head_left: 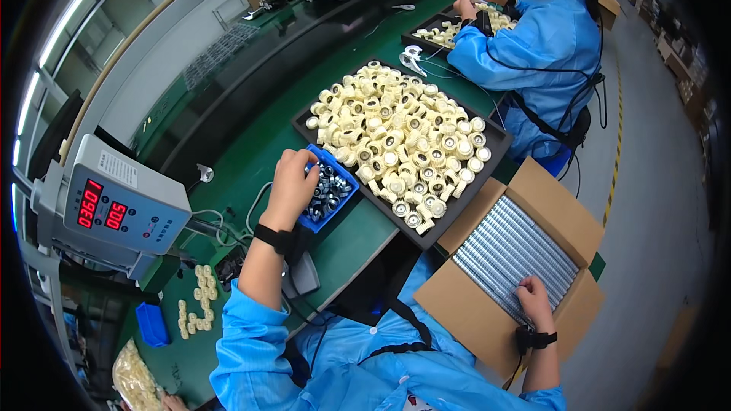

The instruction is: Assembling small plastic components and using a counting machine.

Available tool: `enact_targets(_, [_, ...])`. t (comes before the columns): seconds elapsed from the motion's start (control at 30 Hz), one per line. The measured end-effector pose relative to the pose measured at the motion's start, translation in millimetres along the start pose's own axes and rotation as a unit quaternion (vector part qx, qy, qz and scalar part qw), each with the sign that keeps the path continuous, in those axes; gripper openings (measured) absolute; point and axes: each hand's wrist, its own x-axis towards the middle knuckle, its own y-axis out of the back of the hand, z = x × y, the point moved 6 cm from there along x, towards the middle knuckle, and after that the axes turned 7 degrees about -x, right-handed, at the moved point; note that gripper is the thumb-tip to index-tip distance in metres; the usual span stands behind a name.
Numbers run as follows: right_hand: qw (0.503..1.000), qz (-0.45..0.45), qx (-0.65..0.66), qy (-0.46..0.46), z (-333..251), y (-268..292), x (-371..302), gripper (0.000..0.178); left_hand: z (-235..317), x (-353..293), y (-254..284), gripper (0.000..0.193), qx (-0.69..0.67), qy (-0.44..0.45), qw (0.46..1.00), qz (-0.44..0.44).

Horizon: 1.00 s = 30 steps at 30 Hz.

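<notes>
Green counter (251,144) runs the length of the view. On it, a black tray (495,141) heaped with cream plastic gears (400,141), still near full, so most of the batch looks untouched. A few cream gears (199,297) sit in short rows lower left, likely the finished ones; small count, so my read is early in the run.

Open cardboard box (487,320) at the person's right, brown flaps out, packed with tight rows of silvery metal pins (514,251); looks close to full.

Grey controller box (122,202) at left on a stand, two red digit readouts, a white label on top.

Small blue bin (333,186) of metal bearings (329,190), touching the tray's near-left edge.

Left hand (292,183): fingers curled down into the blue bin, on the bearings; can't tell whether the grip has one pinched. Right hand (534,301): lying on the pins at the box's near edge, fingertips on the rows; grip hidden, can't tell if it holds a pin.

A second person in a blue coat (544,46) works at another tray further down.
</notes>
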Motion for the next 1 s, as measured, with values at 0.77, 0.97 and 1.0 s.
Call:
enact_targets(0.77, [0.836,-0.415,0.295,0.207,-393,-155,-21,0.024,4,-246,80,0.007,-0.391,0.097,0.907,0.121])
enact_targets(0.97, [0.848,-0.171,-0.038,0.501,-482,-232,-17,0.025,-25,-310,76,0.005,-0.429,0.132,0.877,0.173])
enact_targets(1.0, [0.817,-0.113,-0.123,0.551,-490,-241,-20,0.026,-24,-314,80,0.006,-0.421,0.12,0.883,0.17])
